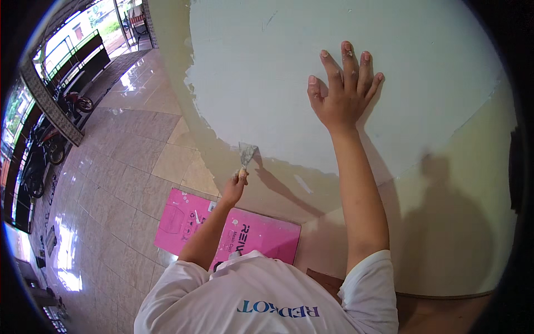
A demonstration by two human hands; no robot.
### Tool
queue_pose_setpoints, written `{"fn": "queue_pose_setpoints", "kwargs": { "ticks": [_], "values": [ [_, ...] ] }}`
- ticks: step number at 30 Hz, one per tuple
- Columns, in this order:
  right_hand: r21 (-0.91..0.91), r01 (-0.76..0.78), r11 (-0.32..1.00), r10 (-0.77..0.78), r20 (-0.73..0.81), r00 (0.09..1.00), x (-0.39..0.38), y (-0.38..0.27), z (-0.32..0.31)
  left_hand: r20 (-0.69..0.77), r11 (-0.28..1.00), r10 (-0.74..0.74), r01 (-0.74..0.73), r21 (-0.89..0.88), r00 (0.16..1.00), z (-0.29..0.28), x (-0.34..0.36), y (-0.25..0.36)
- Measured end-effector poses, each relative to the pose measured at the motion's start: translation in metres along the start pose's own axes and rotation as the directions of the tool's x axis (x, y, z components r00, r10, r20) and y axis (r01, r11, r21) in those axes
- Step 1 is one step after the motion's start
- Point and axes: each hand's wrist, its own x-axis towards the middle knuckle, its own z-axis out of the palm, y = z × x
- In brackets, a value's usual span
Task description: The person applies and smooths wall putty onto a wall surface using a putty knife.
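The left hand [236, 186] is closed around the handle of a scraper [247, 154], so most of that handle is hidden, and how each finger sits is hard to make out. The blade is at the lower left edge of the white coat [267, 83] on the wall [173, 39]; smears cover the blade, and whether all of it touches the wall I cannot tell. The right hand [347, 103] lies spread on the coat, all 5 fingers apart and holding nothing; its palm is out of sight. Pale specks mark some fingertips.

The left forearm and the shirt [222, 295] hide parts of the pink cardboard [181, 220] on the floor [122, 145]. At far left, 2 motorbikes [41, 156] [78, 103] are small, dim and partly lost among other shapes. A dark thing [515, 170] at the right rim is too cut off to identify.
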Motion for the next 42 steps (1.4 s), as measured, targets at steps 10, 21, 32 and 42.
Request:
{"fn": "queue_pose_setpoints", "kwargs": {
  "ticks": [10,21,32,42],
  "values": [
    [-0.020,0.002,1.000,-0.002,0.009,1.000,-0.004,0.000,0.002,0.120,0.971,-0.230,0.220,0.092,0.966,0.012,-0.033,-0.014],
    [-0.025,-0.003,1.000,0.003,-0.003,1.000,-0.001,0.000,0.000,0.086,0.975,-0.105,0.085,0.206,0.991,0.028,-0.013,-0.004],
    [-0.020,0.020,1.000,-0.020,0.011,1.000,-0.002,0.000,0.000,0.036,0.983,-0.062,0.055,0.172,0.997,0.041,-0.010,0.003],
    [-0.036,0.014,0.999,-0.014,0.003,1.000,-0.002,0.000,0.002,0.027,0.987,-0.071,0.067,0.145,0.997,0.044,-0.015,-0.003]
  ]
}}
